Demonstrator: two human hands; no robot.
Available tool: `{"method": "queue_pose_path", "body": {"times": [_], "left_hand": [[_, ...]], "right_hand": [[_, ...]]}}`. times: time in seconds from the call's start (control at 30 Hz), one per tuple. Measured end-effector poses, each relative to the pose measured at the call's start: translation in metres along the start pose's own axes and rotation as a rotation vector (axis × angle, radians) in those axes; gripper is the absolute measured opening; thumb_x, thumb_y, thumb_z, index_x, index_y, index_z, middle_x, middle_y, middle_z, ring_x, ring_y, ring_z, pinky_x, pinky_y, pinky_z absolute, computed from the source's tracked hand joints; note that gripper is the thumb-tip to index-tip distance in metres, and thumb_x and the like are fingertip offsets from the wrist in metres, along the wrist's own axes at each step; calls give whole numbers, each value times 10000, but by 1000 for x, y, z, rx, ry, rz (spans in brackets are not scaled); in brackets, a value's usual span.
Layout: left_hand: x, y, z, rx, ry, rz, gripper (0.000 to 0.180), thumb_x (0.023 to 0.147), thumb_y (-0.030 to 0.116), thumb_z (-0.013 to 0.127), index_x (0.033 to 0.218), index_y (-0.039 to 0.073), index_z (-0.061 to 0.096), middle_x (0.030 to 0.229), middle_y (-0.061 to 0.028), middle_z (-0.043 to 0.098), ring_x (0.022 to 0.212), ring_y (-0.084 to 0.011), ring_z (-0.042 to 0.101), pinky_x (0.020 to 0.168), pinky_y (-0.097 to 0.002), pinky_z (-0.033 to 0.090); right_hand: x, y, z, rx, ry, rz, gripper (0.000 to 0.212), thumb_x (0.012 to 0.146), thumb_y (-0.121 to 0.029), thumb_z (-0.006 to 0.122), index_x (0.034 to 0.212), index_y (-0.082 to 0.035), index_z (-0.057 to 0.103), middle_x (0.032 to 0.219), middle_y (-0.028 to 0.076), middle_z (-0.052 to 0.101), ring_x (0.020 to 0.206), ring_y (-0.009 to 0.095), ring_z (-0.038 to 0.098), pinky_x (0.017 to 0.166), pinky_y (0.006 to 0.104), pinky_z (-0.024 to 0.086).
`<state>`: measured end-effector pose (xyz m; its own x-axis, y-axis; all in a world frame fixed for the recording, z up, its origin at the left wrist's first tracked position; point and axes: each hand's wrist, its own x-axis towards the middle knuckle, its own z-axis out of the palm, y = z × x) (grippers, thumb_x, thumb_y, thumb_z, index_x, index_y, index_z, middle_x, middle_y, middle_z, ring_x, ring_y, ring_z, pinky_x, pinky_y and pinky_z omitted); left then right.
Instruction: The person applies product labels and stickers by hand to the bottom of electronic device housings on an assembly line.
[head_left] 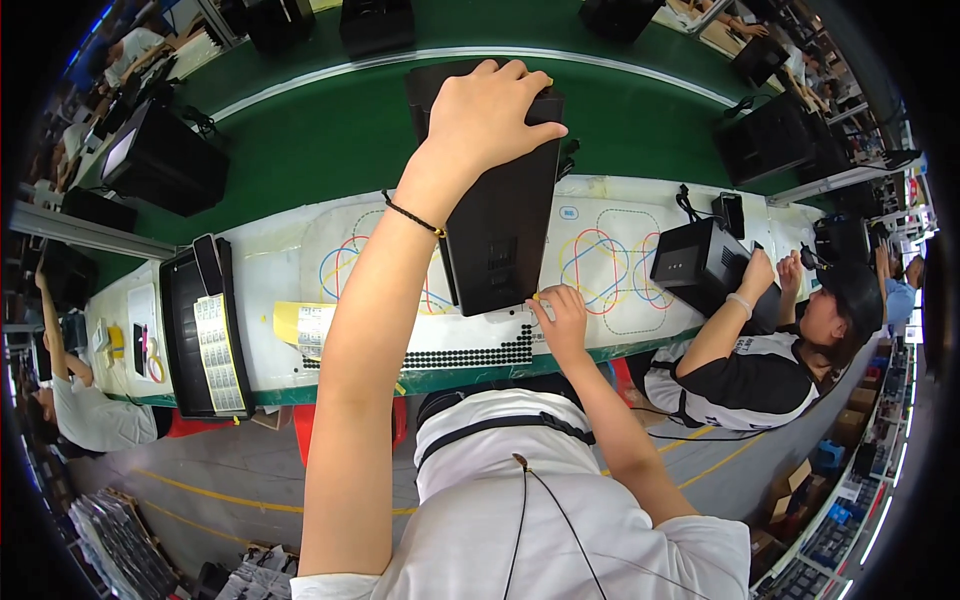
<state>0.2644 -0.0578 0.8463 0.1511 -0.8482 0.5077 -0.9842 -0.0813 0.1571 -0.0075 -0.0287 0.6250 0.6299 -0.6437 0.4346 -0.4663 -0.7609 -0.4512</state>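
Our left hand [490, 110] lies palm down over the far end of a black case [505, 220], its fingers spread and bent toward the far edge, the thumb stretched out to the right. It touches the case, though we cannot tell how hard it presses. A dark braided cord [412, 216] circles our left wrist.

Our right hand [563, 318] is at the near right corner of the case, partly curled, with thumb and forefinger close together. A speck of yellow shows at the fingertips; we cannot tell whether we have hold of anything there.

The case is in the middle of the scene, in front of us, its long side running from near to far. It reaches from the white tabletop [268, 255] out over the green surface [645, 135] on the far side. Coloured looping lines mark the tabletop on both sides of it.

Just to the near side of the case we have rows of small black discs [450, 357], and left of them a yellow sheet [290, 325] bearing a white label. Farther left is a black tray [182, 340], with a phone-like slab [207, 262] and a sheet of labels [222, 350] on it.

To our right, a co-worker in a black cap [850, 295] has both hands raised near another black case [690, 255].
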Motion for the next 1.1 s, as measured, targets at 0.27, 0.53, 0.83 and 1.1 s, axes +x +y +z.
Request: {"method": "queue_pose_path", "body": {"times": [0.27,0.53,0.83,1.1], "left_hand": [[2,-5,2,8,34,18,495,780,532,657,1129,182,650,1064,26,646,997,-176,626,741,-331,551],[6,-11,10,-10,77,38,491,753,524,688,1087,165,674,1019,-5,667,984,-184,628,726,-343,550],[10,-10,12,-15,58,34,499,753,532,689,1090,165,674,1022,-4,667,977,-183,631,730,-338,549],[13,-10,14,-26,59,40,497,751,532,690,1085,165,672,1003,5,665,968,-180,633,718,-331,548]], "right_hand": [[-13,-4,12,122,150,132,184,700,-41,782,792,-9,627,842,90,624,806,272,594,717,357,464],[-16,-7,14,164,151,254,188,707,-31,782,809,-5,626,857,99,625,817,276,594,729,350,465],[-10,-9,15,137,185,290,201,694,-40,797,790,-14,623,829,88,626,802,265,581,718,343,457],[-6,-8,14,108,215,251,192,669,-52,805,763,-35,638,794,50,635,750,246,579,665,341,460]]}}
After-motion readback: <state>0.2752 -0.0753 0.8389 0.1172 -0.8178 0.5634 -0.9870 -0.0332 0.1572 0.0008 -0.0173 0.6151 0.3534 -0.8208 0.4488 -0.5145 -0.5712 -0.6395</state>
